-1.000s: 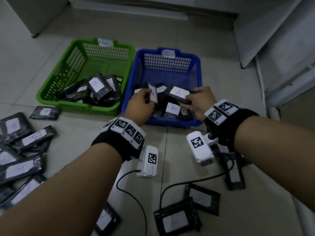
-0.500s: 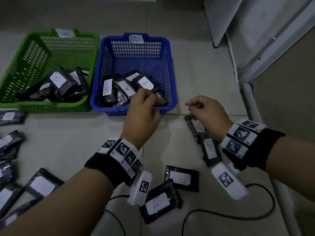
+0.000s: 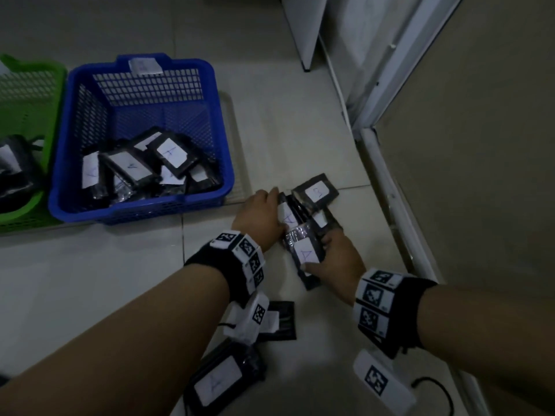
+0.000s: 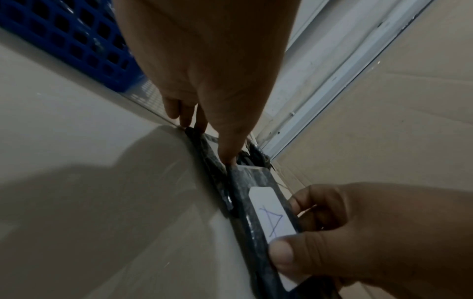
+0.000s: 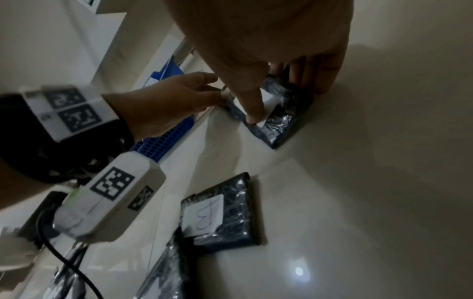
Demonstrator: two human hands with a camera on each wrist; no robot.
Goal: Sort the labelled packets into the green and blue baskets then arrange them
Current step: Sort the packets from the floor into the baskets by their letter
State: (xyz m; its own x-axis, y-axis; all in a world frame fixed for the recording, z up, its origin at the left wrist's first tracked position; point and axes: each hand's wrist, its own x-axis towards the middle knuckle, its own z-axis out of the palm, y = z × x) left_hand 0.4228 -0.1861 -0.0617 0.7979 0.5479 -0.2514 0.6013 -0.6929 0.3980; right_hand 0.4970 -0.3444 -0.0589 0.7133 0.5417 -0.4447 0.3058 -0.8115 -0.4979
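Observation:
The blue basket point(image 3: 219, 163) holds several black packets with white labels, and the green basket point(image 3: 45, 85) shows at the left edge. On the floor to the blue basket's right lies a small cluster of packets. My right hand point(image 3: 318, 256) grips a packet labelled A point(image 3: 304, 250), thumb on its label point(image 5: 252, 113) and fingers curled over its far edge. My left hand point(image 3: 271, 205) pinches the edge of a second A packet point(image 3: 288, 217) between thumb and fingers point(image 4: 204, 139). Another packet point(image 3: 316, 190), with a curly mark on its label, lies just beyond them.
Two more packets lie near my forearms, one under the left wrist camera point(image 3: 279, 322) and one labelled A point(image 3: 225, 379). A packet with a curly mark on its label point(image 5: 220, 212) lies close to the right wrist. A wall and door frame point(image 3: 387, 187) run along the right.
Both hands left the blue basket and moved right to the floor packets. The right hand took hold of an A packet, the left took another. My view swung right.

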